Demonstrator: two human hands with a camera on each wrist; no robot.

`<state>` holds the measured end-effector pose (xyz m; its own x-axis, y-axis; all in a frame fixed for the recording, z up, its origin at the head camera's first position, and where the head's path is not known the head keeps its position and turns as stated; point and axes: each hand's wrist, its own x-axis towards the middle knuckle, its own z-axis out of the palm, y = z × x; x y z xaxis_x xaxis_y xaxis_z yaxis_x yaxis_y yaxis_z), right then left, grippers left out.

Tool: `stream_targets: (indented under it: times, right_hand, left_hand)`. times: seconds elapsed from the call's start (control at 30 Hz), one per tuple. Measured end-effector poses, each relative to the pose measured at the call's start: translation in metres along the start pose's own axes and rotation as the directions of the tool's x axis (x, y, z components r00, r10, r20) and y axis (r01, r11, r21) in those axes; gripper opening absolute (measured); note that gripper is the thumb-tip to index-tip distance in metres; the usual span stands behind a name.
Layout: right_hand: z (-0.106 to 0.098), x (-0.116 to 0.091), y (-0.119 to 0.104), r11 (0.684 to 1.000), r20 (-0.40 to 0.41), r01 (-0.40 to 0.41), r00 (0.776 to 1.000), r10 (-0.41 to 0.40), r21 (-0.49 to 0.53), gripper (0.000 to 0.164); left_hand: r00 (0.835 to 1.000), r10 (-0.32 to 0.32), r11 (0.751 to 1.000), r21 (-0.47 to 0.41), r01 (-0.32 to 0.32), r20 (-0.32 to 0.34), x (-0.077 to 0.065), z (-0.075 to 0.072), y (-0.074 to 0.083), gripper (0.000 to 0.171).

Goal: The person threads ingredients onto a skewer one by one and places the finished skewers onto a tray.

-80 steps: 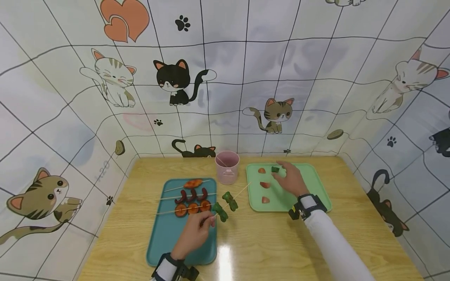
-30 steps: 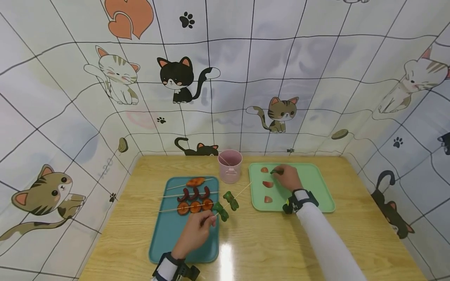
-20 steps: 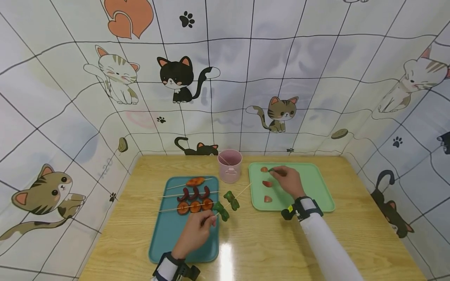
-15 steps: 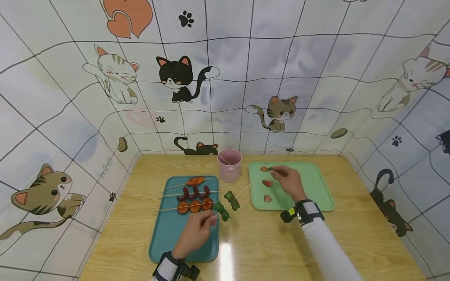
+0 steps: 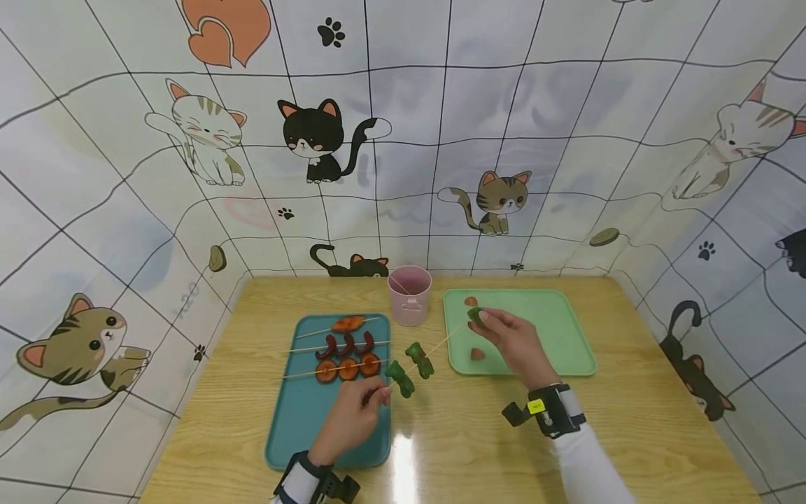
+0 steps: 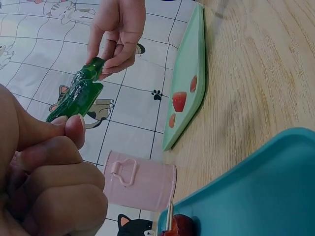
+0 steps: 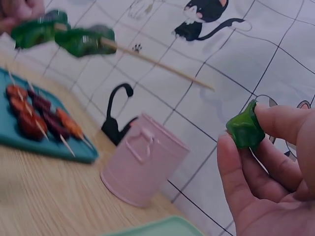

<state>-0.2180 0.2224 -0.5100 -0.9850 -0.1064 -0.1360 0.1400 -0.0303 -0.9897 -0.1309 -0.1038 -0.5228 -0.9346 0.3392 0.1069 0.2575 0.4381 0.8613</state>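
Observation:
My left hand (image 5: 349, 420) pinches a wooden skewer (image 5: 443, 341) over the right edge of the blue tray. Two green pepper pieces (image 5: 418, 359) are threaded on it, and its bare tip slants up and right. In the right wrist view, my right hand (image 7: 270, 172) holds a loose green pepper piece (image 7: 244, 129) between thumb and fingertips, a little apart from the skewer tip (image 7: 209, 87). Both hands are raised above the table. Red pieces (image 6: 179, 102) lie on the green tray (image 5: 560, 336); in the head view my right hand hides one of them.
On the blue tray (image 5: 302, 427) lie three loaded skewers: round slices (image 5: 348, 369), dark red curled pieces (image 5: 346, 345) and an orange-brown piece (image 5: 348, 323). A pink cup (image 5: 408, 308) with a thin stick inside stands between the trays. A cat-print wall rises behind the table.
My right hand has picked the green pepper piece up off the green tray and brought it left and nearer, close to the skewer tip. The left hand stays almost still.

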Motion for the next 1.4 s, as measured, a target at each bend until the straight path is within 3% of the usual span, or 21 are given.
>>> stream_targets:
  times: [0.1,0.23,0.37,0.67,0.97,1.17,1.27,1.4]
  right_hand:
    - [0.004,-0.006,0.002,0.992,0.062,-0.024,0.998,0.017,0.126,0.060]
    - [0.009,-0.012,0.007,0.973,0.120,-0.054,0.992,0.027,0.225,0.041]
    - [0.012,-0.015,0.011,0.932,0.177,-0.103,0.983,0.042,0.348,0.025]
    - [0.016,-0.015,0.019,0.832,0.258,-0.140,0.966,-0.004,0.536,0.031]
    - [0.018,-0.016,0.025,0.800,0.294,-0.148,0.955,-0.037,0.581,0.035]
    - [0.019,-0.018,0.028,0.797,0.305,-0.132,0.950,-0.068,0.589,0.037]
    - [0.020,-0.019,0.028,0.816,0.285,-0.109,0.956,-0.070,0.568,0.033]
    - [0.022,-0.021,0.028,0.863,0.228,-0.068,0.972,-0.055,0.500,0.030]
  left_hand:
    - [1.000,0.000,1.000,0.010,0.000,0.008,0.000,0.001,0.003,0.031]
    - [1.000,-0.003,1.000,0.027,0.003,0.017,0.000,0.002,0.006,0.031]
    - [1.000,-0.001,0.999,0.034,0.000,0.021,0.000,0.004,0.009,0.030]
    - [1.000,0.010,0.999,0.045,-0.011,0.021,0.000,0.006,0.012,0.030]
    - [1.000,0.019,0.999,0.049,-0.020,0.022,0.000,0.008,0.015,0.031]
    - [0.999,0.026,0.998,0.049,-0.027,0.022,0.000,0.009,0.015,0.031]
    - [0.999,0.024,0.998,0.051,-0.025,0.021,0.000,0.009,0.016,0.032]
    - [1.000,0.024,0.998,0.051,-0.025,0.018,0.000,0.010,0.015,0.032]
